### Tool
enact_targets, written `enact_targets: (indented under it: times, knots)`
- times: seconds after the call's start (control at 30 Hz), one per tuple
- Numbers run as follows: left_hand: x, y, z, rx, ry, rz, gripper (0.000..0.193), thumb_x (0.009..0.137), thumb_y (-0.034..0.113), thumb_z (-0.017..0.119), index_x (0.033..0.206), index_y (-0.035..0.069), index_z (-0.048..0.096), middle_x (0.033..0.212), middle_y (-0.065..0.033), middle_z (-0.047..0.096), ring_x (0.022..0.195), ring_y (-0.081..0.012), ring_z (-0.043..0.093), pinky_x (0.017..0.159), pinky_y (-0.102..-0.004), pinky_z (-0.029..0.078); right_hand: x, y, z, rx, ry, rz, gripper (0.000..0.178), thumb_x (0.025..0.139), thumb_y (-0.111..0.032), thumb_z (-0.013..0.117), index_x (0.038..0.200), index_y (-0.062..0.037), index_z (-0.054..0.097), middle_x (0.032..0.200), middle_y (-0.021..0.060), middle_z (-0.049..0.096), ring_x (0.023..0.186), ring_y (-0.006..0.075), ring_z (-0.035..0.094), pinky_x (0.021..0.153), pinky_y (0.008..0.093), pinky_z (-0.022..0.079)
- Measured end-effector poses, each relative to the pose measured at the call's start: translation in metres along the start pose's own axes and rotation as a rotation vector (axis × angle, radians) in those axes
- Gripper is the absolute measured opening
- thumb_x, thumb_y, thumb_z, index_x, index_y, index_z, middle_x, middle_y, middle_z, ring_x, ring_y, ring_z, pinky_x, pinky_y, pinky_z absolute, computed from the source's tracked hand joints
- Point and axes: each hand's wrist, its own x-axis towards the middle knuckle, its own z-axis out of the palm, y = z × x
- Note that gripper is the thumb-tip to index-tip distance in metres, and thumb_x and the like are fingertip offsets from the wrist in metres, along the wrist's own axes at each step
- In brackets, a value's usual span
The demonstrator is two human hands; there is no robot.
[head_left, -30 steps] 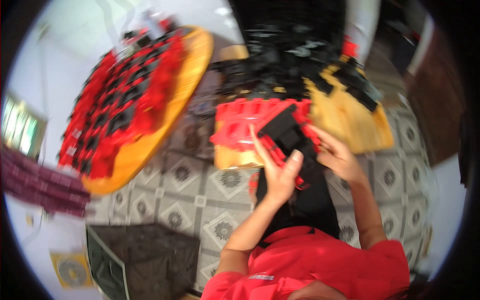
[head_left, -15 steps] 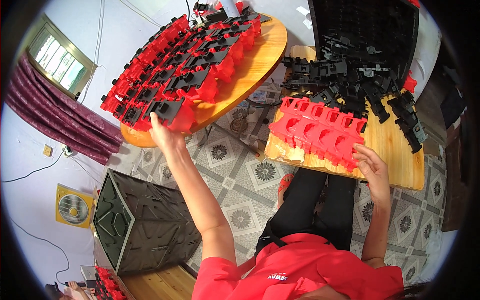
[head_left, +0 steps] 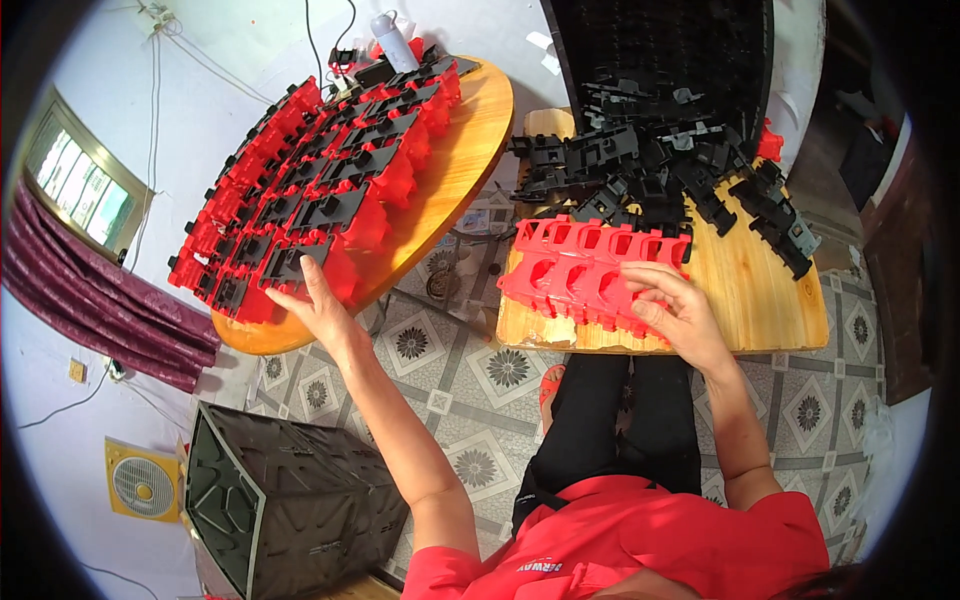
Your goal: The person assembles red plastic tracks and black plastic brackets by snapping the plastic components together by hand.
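Note:
My left hand (head_left: 318, 310) is at the near edge of the round wooden table, fingers spread, beside the nearest red plastic part with a black plastic piece (head_left: 298, 262) on top. Its fingertips are at that part and I cannot tell whether they touch it. Rows of similar red-and-black assemblies (head_left: 330, 210) cover much of the tabletop. My right hand (head_left: 682, 318) reaches over the right end of a group of bare red plastic parts (head_left: 570, 280) on the smaller wooden table. Its fingers are loosely bent, with the thumb apart from them, and nothing shows gripped.
Black plastic pieces (head_left: 640, 165) lie heaped behind the red parts, spilling from a large black container (head_left: 670, 60). A bottle (head_left: 394, 42) stands at the round table's (head_left: 470, 150) far end. A dark green crate (head_left: 300, 495) stands at lower left, near a yellow fan (head_left: 143, 482).
The view has shifted, so both tables appear further left and lower. My left hand's fingers have spread at the nearest assembly. My right hand has moved left over the bare red parts.

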Motion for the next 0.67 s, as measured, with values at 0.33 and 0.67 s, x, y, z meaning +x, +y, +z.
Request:
enact_targets:
  times: [0.33,0.67]
  knots:
    - [0.018,-0.02,0.01,0.156,0.048,0.066,0.114,0.085,0.056,0.066,0.151,0.001,-0.01,0.158,-0.0197,0.005,0.141,-0.0285,0.025,0.115,-0.0402,0.023,-0.01,0.012,-0.009,0.008,0.039,0.072,0.034,0.091,-0.011,0.064,0.123,-0.0018,0.06,0.124,0.0089,0.059,0.1,0.015,0.057,0.089,0.0285,0.047]
    - [0.006,-0.032,0.004,0.621,0.097,0.307,0.112,0.081,0.052,0.072,0.153,0.004,0.001,0.158,-0.0221,-0.002,0.146,-0.0373,0.002,0.117,-0.0516,0.011,0.081,-0.017,0.04,-0.013,0.006,-0.101,0.05,0.089,-0.019,0.068,0.136,-0.0107,0.051,0.128,0.0126,0.059,0.107,0.0171,0.059,0.09,0.0299,0.048]
